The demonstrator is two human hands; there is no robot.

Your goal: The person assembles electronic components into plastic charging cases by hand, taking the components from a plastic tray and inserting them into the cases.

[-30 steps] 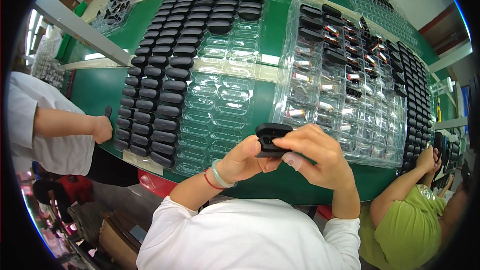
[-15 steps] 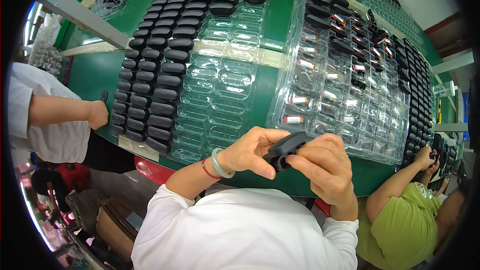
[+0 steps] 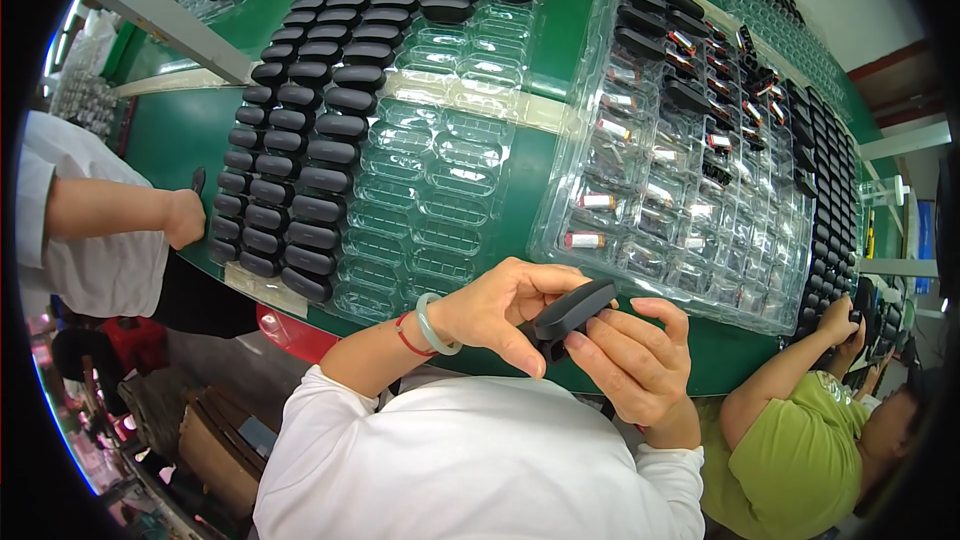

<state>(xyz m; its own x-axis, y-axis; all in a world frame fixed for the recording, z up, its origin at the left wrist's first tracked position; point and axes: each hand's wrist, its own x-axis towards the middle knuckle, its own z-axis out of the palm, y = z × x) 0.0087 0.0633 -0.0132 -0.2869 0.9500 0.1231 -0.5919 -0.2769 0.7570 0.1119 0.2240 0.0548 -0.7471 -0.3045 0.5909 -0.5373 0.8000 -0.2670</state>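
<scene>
At lower centre of the frame, the left hand [image 3: 490, 311] and right hand [image 3: 634, 364] grip one tilted black case [image 3: 576, 308] with curled fingers. Light, even pressure should keep it steady.

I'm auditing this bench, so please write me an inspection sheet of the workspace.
Surface: green tabletop, pale strip across it.
Job's things: held black case; rows of dark cases in clear pocketed plastic, left; clear right tray.
Clutter: jumbled small black parts in the clear right tray.
Grip: left hand and right hand both on the held black case.
Cables: nothing seen.
Surroundings: white-shirted co-worker left, green-shirted co-worker right, brown cardboard lower left.
</scene>
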